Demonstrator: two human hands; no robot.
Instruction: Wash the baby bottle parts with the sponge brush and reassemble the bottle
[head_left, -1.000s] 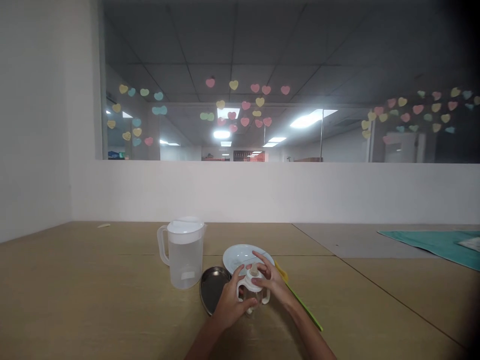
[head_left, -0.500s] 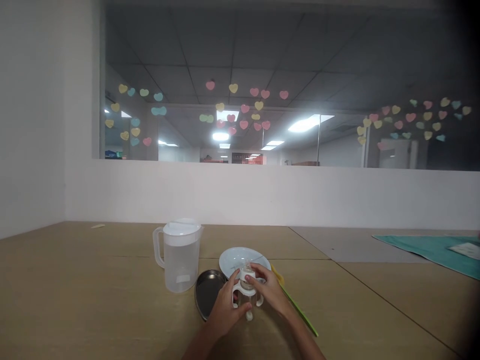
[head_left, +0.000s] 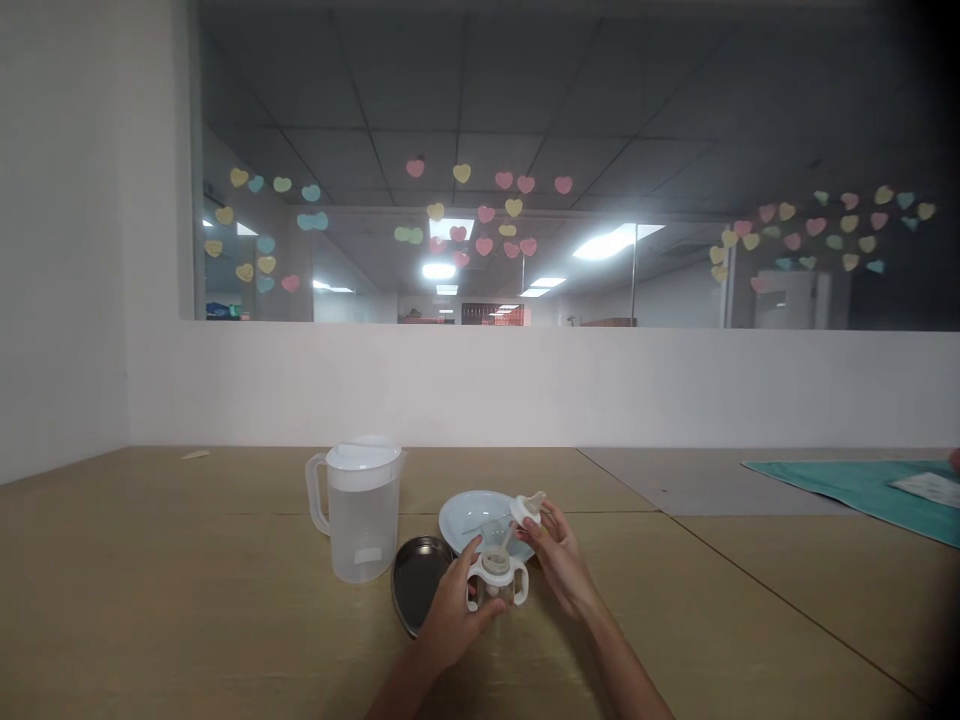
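My left hand is wrapped round a clear baby bottle with two white side handles, its mouth uncovered. Above and to the right of it, my right hand pinches the bottle's white nipple cap, which is tilted. A thin pale straw hangs from the cap down towards the bottle's mouth. Behind the bottle lies a pale blue-white dish with a thin rod-like thing in it. A dark metal tray sits beside my left hand.
A translucent lidded pitcher stands to the left of the metal tray. On the far right a teal cloth lies on the table, with a white sheet on it. A white wall with a window above it backs the table.
My right hand has lifted the nipple cap off the bottle, up and to the right, exposing the straw. My left hand still holds the bottle. The green stick no longer shows near my right forearm.
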